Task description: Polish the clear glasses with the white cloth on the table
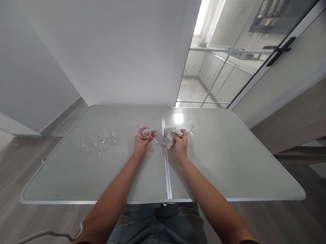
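Head view. The left hand (142, 140) grasps one wine glass (146, 133) by its bowl, tipped sideways just above the middle of the surface (225, 169). The right hand (179, 140) is clenched on one white cloth (169, 135) just beside the glass's foot. One further glass (192, 127) stands upright immediately right of that hand. A cluster of clear glasses (99, 138), too transparent to count, occupies the left rear. The near half and the right side, out to the rounded edges, lie bare.
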Tool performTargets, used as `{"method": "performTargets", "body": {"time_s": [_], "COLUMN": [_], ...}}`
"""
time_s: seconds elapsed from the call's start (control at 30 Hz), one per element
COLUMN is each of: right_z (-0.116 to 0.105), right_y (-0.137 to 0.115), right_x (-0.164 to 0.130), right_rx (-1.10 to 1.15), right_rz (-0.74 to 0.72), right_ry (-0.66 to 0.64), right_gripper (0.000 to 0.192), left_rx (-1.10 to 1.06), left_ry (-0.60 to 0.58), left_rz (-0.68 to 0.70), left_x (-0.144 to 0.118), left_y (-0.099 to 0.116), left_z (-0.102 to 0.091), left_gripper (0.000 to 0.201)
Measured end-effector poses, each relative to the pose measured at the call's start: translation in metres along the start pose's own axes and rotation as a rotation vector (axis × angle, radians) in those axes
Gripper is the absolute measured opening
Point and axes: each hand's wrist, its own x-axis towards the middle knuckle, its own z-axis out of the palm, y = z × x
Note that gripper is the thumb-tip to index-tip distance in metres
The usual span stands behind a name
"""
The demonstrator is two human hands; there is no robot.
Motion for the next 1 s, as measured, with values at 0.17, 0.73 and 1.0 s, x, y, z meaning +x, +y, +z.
{"method": "performTargets", "body": {"time_s": [0.17,0.73,1.0], "right_z": [0.01,0.017,0.015], "right_y": [0.006,0.02,0.016], "right_x": [-0.01,-0.018,-0.013], "right_rx": [0.065,0.177,0.207], "right_rz": [0.261,0.209,0.267], "right_ry": [-0.222,-0.29,-0.284], "right_gripper": [0.027,0.032,0.029], "left_rx": [0.012,0.318,0.387], "left_ry": [0.032,0.236,0.25], "left_rz": [0.047,0.029,0.074], "left_x": [-0.002,-0.008,-0.01], "left_y": [0.0,0.002,0.005], "left_z": [0.005,0.012,0.015], "left_gripper": [0.057,0.03,0.028]}}
